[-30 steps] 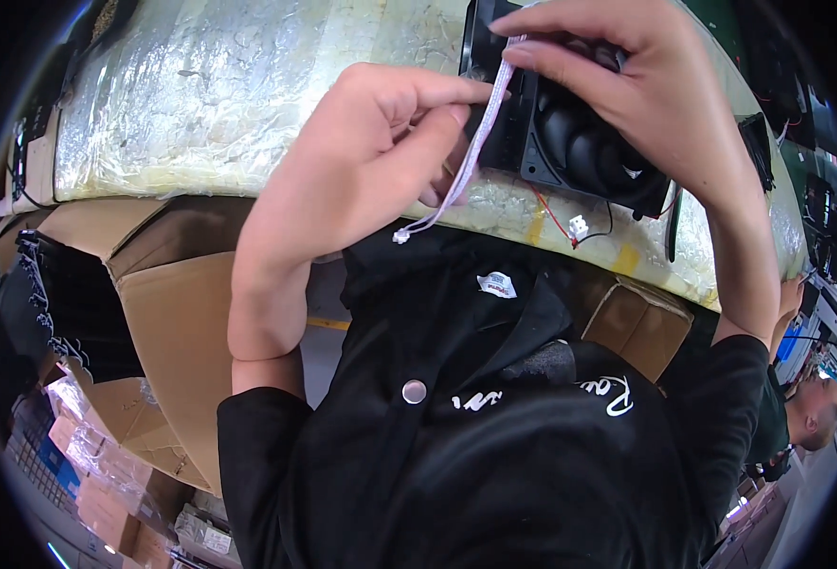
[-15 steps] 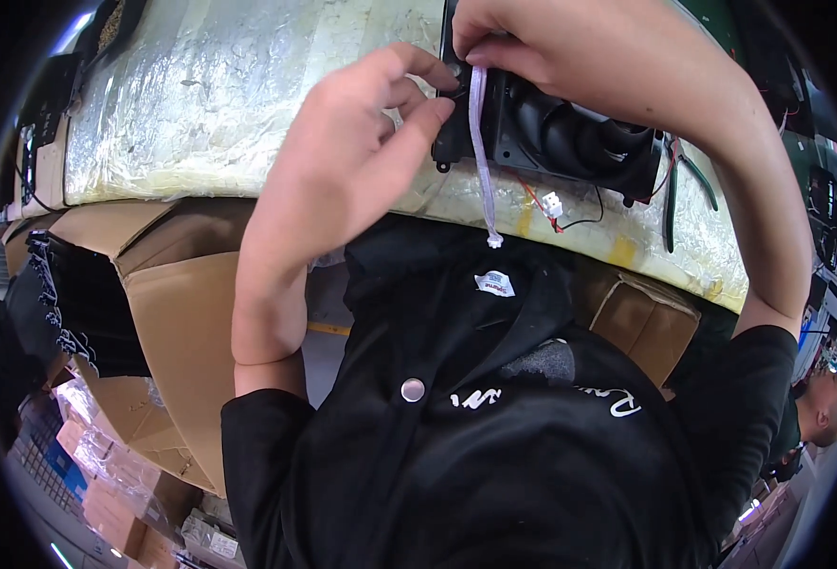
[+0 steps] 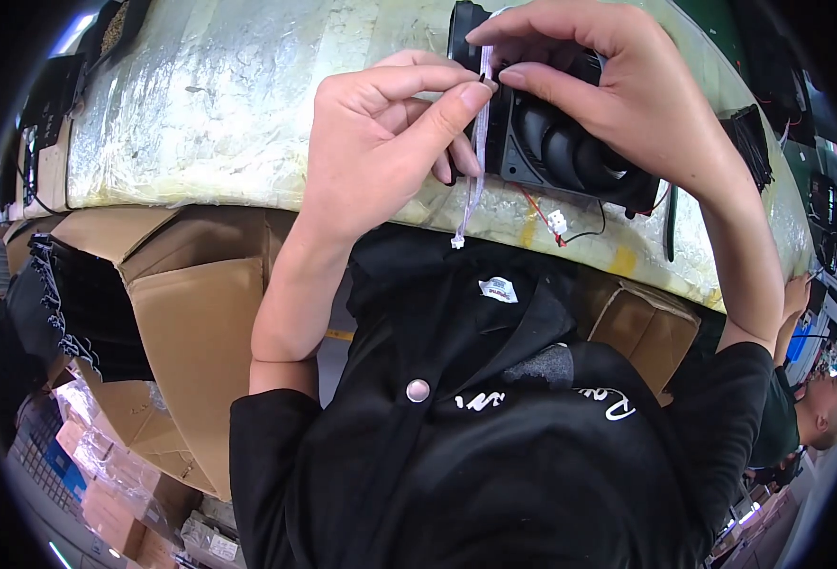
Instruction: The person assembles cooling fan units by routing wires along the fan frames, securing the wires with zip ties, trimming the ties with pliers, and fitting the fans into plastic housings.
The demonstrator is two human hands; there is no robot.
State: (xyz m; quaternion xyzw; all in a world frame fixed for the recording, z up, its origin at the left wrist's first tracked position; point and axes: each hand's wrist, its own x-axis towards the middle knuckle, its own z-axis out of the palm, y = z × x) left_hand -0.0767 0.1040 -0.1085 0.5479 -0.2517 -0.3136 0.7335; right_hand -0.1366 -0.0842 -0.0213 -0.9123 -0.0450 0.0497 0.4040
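Observation:
A black square cooling fan sits at the near edge of the plastic-wrapped table. My right hand is wrapped over the fan's top and pinches the upper end of a thin white cable tie. My left hand pinches the same tie just beside it, at the fan's left corner. The tie's loose end hangs down over the table edge. The fan's red and black wires with a small white connector dangle below the fan.
Open cardboard boxes stand under the table on the left, another box on the right. Bagged packages lie on the floor at lower left. Another person is at the far right. Black parts lie at the table's right end.
Both hands and the fan have shifted slightly left. The tie, slanting earlier, now hangs nearly straight down, pinched near its top by both hands.

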